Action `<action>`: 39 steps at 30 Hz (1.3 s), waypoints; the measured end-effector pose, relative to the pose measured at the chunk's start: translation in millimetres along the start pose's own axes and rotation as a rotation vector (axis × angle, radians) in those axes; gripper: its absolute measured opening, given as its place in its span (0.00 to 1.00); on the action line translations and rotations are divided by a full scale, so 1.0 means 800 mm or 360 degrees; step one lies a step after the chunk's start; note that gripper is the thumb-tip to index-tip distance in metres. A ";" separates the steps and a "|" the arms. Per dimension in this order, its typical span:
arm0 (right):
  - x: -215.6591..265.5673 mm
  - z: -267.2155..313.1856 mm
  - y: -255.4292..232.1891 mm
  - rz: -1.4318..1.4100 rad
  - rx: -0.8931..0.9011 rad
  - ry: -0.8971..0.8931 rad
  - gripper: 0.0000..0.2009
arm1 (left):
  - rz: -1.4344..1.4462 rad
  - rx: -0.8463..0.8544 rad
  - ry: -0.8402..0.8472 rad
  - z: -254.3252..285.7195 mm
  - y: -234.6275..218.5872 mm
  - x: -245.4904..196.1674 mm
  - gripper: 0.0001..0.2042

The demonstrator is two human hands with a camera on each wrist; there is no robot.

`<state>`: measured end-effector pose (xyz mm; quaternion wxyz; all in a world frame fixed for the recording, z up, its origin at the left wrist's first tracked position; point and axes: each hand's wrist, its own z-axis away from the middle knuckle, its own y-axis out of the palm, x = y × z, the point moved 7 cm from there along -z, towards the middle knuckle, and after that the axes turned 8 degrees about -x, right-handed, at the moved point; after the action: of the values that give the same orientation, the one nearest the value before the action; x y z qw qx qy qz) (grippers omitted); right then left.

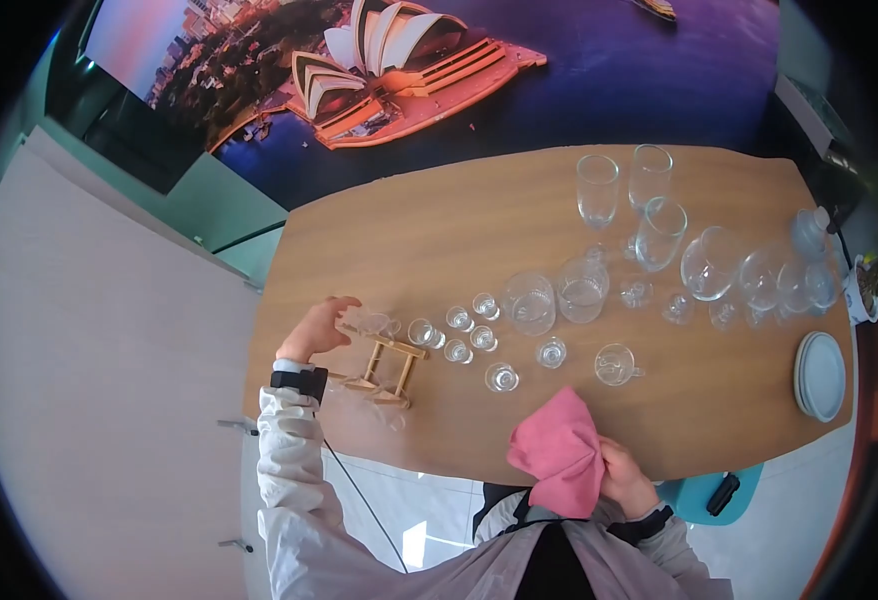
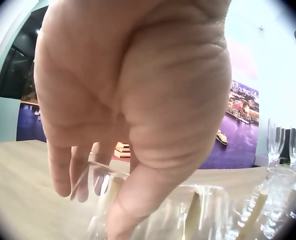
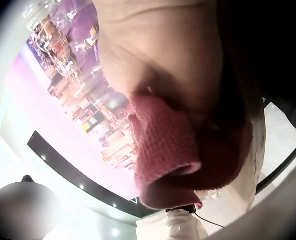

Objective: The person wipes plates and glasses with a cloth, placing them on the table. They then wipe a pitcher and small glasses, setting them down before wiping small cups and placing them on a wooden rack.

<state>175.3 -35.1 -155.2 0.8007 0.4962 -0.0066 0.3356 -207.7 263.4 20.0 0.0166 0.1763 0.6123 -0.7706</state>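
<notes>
My left hand [image 1: 317, 328] reaches over the far side of a small wooden rack [image 1: 406, 378]. Its thumb and fairly straight fingers stand on either side of a clear glass [image 1: 371, 322] at the rack. In the left wrist view the thumb overlaps the front of that glass [image 2: 100, 200], with fingertips [image 2: 84, 192] behind the rim. More clear glassware [image 1: 391, 412] shows faintly along the rack's near side. At the near table edge my right hand [image 1: 627, 480] grips a bunched pink cloth [image 1: 562, 445], which also hangs folded in the right wrist view [image 3: 165, 145].
Several small glasses [image 1: 459, 318] stand right of the rack, beside two wide tumblers [image 1: 530, 305]. A glass mug [image 1: 615, 365] is nearer the front. Tall glasses [image 1: 597, 188] and round-bowled glasses [image 1: 709, 265] crowd the back right. White plates [image 1: 821, 375] are stacked at the right edge.
</notes>
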 end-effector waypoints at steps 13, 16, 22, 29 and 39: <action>0.032 0.020 0.079 0.0048 0.0201 -0.0132 0.23 | 0.0760 -0.0800 0.0405 0.190 -0.051 -0.184 0.32; 0.035 0.025 0.113 0.0083 0.0314 -0.0230 0.23 | 0.0762 -0.0476 0.0697 0.200 0.047 -0.280 0.32; 0.056 0.047 0.135 0.1168 0.0280 -0.0869 0.16 | 0.1226 -0.0553 0.0577 0.202 0.128 -0.321 0.31; 0.073 0.083 0.179 0.2123 0.0291 -0.1899 0.17 | 0.2560 0.0967 -0.0865 0.201 0.227 -0.312 0.25; 0.065 0.042 0.104 0.1102 -0.0209 -0.0766 0.22 | 0.1023 -0.0497 0.0848 0.212 0.116 -0.365 0.23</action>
<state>181.1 -10.7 -54.8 0.6464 0.4768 -0.3809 0.4581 46.2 24.0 50.5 0.1235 0.5455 0.6183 -0.5522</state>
